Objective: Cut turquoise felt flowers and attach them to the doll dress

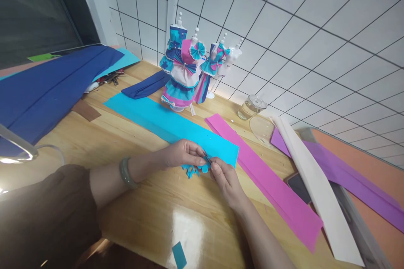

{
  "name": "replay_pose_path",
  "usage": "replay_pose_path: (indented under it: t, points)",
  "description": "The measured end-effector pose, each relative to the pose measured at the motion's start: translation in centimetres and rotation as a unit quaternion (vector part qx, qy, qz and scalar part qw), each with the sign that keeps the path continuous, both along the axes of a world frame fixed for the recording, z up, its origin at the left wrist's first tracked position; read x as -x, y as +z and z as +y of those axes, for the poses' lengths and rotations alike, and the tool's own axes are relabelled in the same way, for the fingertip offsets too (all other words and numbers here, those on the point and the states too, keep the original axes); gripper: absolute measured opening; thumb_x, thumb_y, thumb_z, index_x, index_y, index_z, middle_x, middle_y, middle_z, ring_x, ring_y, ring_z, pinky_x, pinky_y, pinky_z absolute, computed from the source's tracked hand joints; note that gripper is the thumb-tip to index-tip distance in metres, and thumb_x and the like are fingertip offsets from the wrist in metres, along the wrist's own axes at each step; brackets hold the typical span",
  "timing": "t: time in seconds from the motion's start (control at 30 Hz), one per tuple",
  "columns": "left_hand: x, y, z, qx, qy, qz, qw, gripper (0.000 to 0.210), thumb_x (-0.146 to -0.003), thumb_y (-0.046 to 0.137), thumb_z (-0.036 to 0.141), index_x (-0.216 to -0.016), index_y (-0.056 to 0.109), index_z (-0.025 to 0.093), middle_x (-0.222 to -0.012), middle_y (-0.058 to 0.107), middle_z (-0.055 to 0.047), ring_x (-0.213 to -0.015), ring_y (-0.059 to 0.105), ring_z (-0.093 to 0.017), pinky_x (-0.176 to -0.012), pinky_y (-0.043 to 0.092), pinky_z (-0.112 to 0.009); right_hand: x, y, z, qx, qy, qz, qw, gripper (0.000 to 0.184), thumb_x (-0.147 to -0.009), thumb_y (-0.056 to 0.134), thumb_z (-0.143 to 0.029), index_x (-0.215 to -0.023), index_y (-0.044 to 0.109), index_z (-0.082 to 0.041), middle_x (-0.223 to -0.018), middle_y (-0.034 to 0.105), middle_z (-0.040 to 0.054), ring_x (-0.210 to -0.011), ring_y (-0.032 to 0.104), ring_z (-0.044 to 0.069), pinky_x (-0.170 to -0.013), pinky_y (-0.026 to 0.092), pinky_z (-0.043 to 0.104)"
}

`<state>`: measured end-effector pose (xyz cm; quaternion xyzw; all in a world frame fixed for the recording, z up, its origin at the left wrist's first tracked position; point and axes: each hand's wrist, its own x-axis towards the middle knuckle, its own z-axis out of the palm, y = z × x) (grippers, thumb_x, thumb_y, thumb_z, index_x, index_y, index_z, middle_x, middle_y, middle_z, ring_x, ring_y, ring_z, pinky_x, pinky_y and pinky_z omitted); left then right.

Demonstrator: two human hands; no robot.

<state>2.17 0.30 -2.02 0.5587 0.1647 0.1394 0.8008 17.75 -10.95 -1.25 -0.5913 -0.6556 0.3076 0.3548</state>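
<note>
Left hand and right hand pinched, fingertips almost meeting, on a scalloped turquoise paper cutout at the turquoise paper strip's near edge; likely light, limp, easily torn, best held by edges; dark sliver between fingers unclear.

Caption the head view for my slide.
Left hand and right hand meet at small blue pieces, with a blue strip and dressed miniature mannequins beyond.
</note>
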Motion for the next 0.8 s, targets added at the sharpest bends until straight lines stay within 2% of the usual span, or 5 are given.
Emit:
replay_pose_path:
  t: [0.27, 0.57, 0.8]
  points:
    - [0.13, -0.07, 0.12, -0.006, -0.013, 0.0, 1.0, 0.023, -0.064, 0.069, 0.03, -0.079, 0.065, 0.012, -0.07, 0.066, -0.003, -0.059, 0.059, -0.01, -0.055, 0.047, -0.02, -0.11, 0.03, -0.04, 0.013, 0.008, 0.008, 1.0, 0.036, -0.091, 0.03, -0.04, -0.065, 0.043, -0.019, -0.059, 0.041, -0.0017, -0.057, 0.039, 0.012, -0.053, 0.029, 0.024]
    - [0.14, 0.04, 0.17, -0.02, -0.021, 0.025, 0.999, 0.024, -0.065, 0.069, 0.032, -0.08, 0.065, 0.013, -0.069, 0.066, -0.002, -0.06, 0.059, -0.01, -0.054, 0.046, -0.02, -0.19, -0.23, 0.04, 0.023, 0.007, 0.033, 0.999, 0.037, -0.091, 0.03, -0.039, -0.061, 0.038, -0.019, -0.057, 0.036, -0.0029, -0.054, 0.034, 0.011, -0.052, 0.027, 0.024]
    - [0.19, 0.05, 0.05, -0.026, -0.014, 0.042, 0.999, 0.027, -0.064, 0.069, 0.035, -0.08, 0.065, 0.014, -0.07, 0.066, -0.004, -0.06, 0.059, -0.011, -0.053, 0.047, -0.021, -0.55, 0.43, 0.14, 0.026, -0.019, 0.08, 0.996, 0.038, -0.09, 0.029, -0.044, -0.063, 0.038, -0.019, -0.057, 0.032, -0.0037, -0.052, 0.03, 0.01, -0.05, 0.024, 0.024]
